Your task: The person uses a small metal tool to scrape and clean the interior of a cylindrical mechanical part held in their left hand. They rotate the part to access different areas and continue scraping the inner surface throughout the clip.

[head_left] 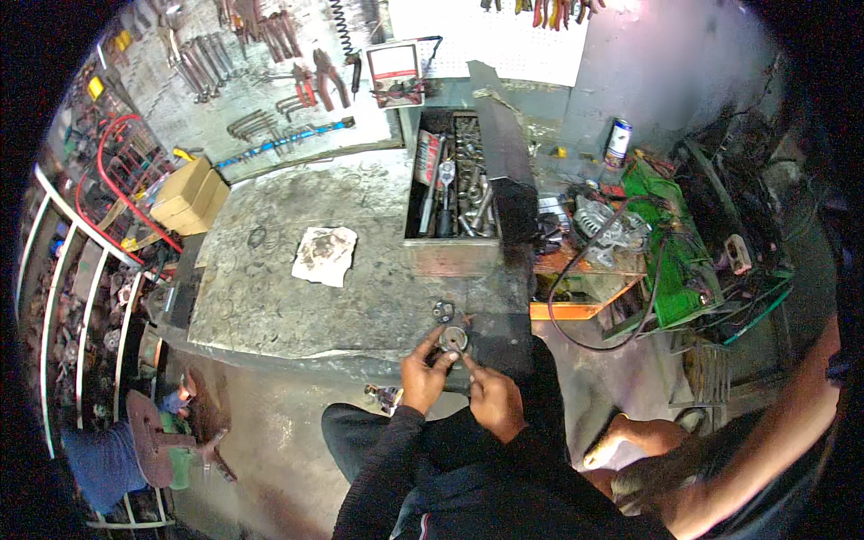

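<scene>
Head view: a round metal part (454,339) is pinched in the left hand (421,380) at the near edge of the bench (270,301), likely for steady support. It's apparently touched by the right hand (497,403) too; whether anything's gripped there can't be told.

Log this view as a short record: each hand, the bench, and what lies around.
Left hand: thumb and forefinger on a round metal part
Right hand: forefinger at the same part's near edge
Just beyond: small dark metal piece
Bench: stained white sheet left of the hands; open toolbox farther back
Back left: cardboard box
Back right: upright can
</scene>
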Demonstrator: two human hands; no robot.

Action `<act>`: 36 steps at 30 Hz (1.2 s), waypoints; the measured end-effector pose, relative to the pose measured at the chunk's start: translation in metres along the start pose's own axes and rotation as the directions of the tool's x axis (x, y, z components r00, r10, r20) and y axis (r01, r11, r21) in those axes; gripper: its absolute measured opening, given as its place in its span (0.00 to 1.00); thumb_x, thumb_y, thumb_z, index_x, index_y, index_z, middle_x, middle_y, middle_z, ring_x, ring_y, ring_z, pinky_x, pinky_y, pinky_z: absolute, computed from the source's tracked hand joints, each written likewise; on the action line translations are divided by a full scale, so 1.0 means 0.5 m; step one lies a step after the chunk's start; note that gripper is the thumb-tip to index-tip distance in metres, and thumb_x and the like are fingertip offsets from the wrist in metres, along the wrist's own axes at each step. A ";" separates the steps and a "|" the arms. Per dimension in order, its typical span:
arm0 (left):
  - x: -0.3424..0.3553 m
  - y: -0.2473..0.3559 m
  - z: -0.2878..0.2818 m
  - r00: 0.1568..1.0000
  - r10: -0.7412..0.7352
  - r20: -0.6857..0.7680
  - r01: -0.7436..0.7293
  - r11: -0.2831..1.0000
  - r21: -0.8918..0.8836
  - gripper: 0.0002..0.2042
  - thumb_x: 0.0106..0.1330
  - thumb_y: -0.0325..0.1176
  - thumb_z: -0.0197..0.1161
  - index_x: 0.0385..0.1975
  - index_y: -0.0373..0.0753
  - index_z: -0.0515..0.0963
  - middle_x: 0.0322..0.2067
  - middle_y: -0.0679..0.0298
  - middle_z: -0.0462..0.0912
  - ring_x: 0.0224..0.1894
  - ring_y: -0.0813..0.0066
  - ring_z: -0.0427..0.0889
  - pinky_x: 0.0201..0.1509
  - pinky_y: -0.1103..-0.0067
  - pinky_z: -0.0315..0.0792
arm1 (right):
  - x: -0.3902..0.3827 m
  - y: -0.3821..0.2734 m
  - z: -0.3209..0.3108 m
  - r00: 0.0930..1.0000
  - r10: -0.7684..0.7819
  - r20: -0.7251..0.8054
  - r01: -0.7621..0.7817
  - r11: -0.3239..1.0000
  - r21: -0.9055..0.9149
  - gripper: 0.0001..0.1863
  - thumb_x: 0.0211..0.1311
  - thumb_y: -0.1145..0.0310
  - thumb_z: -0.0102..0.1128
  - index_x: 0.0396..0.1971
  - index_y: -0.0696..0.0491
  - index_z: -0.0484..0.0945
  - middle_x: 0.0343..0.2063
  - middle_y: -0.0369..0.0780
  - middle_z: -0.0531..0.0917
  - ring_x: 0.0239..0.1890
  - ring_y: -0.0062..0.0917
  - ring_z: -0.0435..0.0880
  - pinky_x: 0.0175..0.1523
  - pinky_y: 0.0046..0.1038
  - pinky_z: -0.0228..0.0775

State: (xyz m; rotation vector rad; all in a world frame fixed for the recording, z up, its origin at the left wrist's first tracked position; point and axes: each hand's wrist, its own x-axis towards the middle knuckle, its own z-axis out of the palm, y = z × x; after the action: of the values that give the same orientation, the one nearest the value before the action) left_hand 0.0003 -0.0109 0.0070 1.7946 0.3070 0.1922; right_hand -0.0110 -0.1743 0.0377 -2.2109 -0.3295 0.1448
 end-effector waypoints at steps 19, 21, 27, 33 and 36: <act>0.002 -0.027 -0.005 0.997 0.078 -0.002 -0.078 0.997 -0.001 0.27 0.65 0.31 0.74 0.65 0.44 0.79 0.49 0.49 0.90 0.50 0.63 0.91 0.54 0.71 0.81 | 0.006 0.028 0.019 0.973 -0.195 -0.125 0.187 0.980 -0.068 0.26 0.64 0.76 0.61 0.63 0.48 0.82 0.37 0.55 0.87 0.38 0.49 0.88 0.42 0.47 0.80; 0.004 -0.021 -0.006 0.999 0.026 0.018 -0.026 0.999 -0.021 0.26 0.66 0.30 0.74 0.65 0.43 0.79 0.50 0.53 0.90 0.51 0.68 0.89 0.56 0.71 0.81 | 0.035 0.015 0.026 0.982 -0.163 -0.094 0.153 0.983 -0.100 0.27 0.64 0.75 0.62 0.64 0.47 0.81 0.40 0.55 0.87 0.39 0.50 0.89 0.44 0.48 0.80; 0.008 -0.051 0.002 0.991 0.128 -0.030 -0.129 0.992 -0.014 0.27 0.66 0.32 0.73 0.66 0.46 0.78 0.48 0.48 0.90 0.50 0.57 0.91 0.53 0.68 0.82 | 0.004 0.046 0.013 0.970 -0.221 -0.099 0.215 0.974 -0.064 0.26 0.63 0.74 0.63 0.63 0.46 0.83 0.35 0.54 0.87 0.35 0.50 0.88 0.42 0.48 0.80; -0.009 -0.020 -0.003 0.998 0.060 -0.012 -0.059 0.998 0.020 0.27 0.65 0.32 0.73 0.66 0.48 0.79 0.48 0.47 0.89 0.50 0.54 0.91 0.52 0.67 0.83 | 0.012 0.026 0.017 0.992 -0.119 -0.043 0.113 0.986 -0.124 0.28 0.63 0.75 0.63 0.64 0.46 0.82 0.35 0.52 0.88 0.35 0.50 0.88 0.43 0.47 0.80; 0.005 -0.045 -0.001 0.986 0.159 -0.046 -0.158 0.987 0.024 0.27 0.65 0.32 0.73 0.66 0.48 0.79 0.48 0.47 0.89 0.50 0.53 0.91 0.52 0.67 0.83 | 0.000 0.046 0.008 0.975 -0.210 -0.067 0.205 0.976 -0.070 0.31 0.60 0.78 0.62 0.66 0.46 0.80 0.38 0.53 0.88 0.37 0.50 0.88 0.45 0.47 0.80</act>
State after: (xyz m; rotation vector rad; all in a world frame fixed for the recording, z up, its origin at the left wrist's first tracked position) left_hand 0.0003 -0.0044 -0.0149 1.8375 0.2001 0.3459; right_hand -0.0077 -0.1845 0.0172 -2.2211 -0.5273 -0.0620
